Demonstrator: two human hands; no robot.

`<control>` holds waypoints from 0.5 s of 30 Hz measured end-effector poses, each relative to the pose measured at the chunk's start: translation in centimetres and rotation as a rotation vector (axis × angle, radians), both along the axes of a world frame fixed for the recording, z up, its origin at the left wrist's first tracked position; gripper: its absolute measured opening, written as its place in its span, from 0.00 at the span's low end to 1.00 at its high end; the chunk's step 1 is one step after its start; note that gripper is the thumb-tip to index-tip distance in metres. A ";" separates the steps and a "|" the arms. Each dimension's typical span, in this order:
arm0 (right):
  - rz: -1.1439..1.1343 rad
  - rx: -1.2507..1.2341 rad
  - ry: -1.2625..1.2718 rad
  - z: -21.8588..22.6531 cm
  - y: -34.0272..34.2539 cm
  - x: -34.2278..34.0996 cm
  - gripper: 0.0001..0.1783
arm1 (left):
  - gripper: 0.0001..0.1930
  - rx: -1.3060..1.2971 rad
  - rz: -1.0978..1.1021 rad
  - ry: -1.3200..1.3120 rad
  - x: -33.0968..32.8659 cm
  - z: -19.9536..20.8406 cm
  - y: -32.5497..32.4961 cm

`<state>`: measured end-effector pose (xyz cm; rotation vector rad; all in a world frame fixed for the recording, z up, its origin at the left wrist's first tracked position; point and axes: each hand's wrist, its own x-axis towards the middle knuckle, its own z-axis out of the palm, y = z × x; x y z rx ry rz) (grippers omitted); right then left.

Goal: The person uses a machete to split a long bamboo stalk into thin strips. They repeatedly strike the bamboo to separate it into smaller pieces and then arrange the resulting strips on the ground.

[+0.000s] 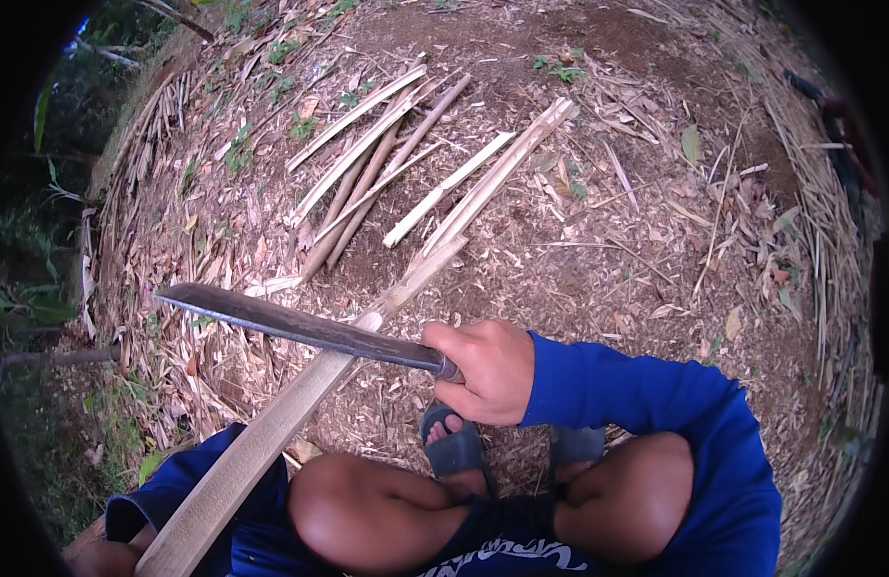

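Observation:
My right hand (485, 371) is wrapped round the handle of a machete (305, 325), in front of my bent knees. Its long dark blade points left and crosses over a pale, flat wooden strip (257, 447). That strip slants from the lower left edge up to the blade, and its far tip shows just past it. Beyond the tip lies another pale piece of wood (420, 276). At the lower left corner, my left hand (100, 558) is at the strip's near end, mostly cut off by the picture's edge; its fingers are hidden, but the strip is held up there.
Several split strips (353, 154) and brown round sticks (372, 197) lie ahead on the littered ground. More pale strips (502, 173) are right of them. My sandalled feet (459, 447) stand close below the machete. Dry stalks (829, 250) line the far right; green plants (36, 308) grow left.

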<state>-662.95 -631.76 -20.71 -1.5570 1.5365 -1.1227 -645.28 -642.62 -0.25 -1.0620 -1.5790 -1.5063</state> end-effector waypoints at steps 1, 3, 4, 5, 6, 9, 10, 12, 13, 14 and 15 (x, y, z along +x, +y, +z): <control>-0.015 0.014 -0.027 -0.4 0.0 0.0 0.16 | 0.07 -0.004 0.010 0.001 -0.2 -0.2 0.5; -0.044 0.038 -0.076 -2.0 -0.2 0.1 0.16 | 0.07 -0.017 0.026 -0.012 -1.4 -1.1 1.5; -0.089 0.117 -0.070 -3.2 -0.4 -0.1 0.16 | 0.07 -0.029 0.039 -0.021 -2.0 -1.5 2.1; -0.089 0.159 -0.062 -3.3 -0.6 -0.6 0.15 | 0.07 -0.020 0.047 -0.033 -2.7 -2.6 2.0; -0.086 0.182 -0.064 -2.9 -0.7 -0.8 0.15 | 0.07 -0.029 0.057 -0.048 -3.1 -3.0 2.3; -0.040 0.081 -0.071 -1.6 -0.3 -0.8 0.14 | 0.07 -0.064 0.079 -0.089 -3.9 -3.5 3.3; -0.021 0.018 -0.076 -1.5 -0.2 -0.7 0.14 | 0.07 -0.065 0.093 -0.086 -3.8 -3.4 3.3; -0.013 0.031 -0.074 -2.5 -0.5 -0.9 0.14 | 0.07 -0.053 0.104 -0.076 -3.5 -3.0 3.3; -0.009 0.038 -0.071 -3.3 -0.8 -1.0 0.14 | 0.06 -0.047 0.106 -0.067 -3.2 -2.6 3.0; -0.061 0.059 -0.099 -4.2 -1.1 -1.2 0.14 | 0.06 -0.034 0.097 -0.062 -2.8 -2.3 2.7; -0.082 0.125 -0.074 -5.1 -1.3 -1.9 0.14 | 0.06 -0.014 0.094 -0.045 -2.2 -1.5 2.2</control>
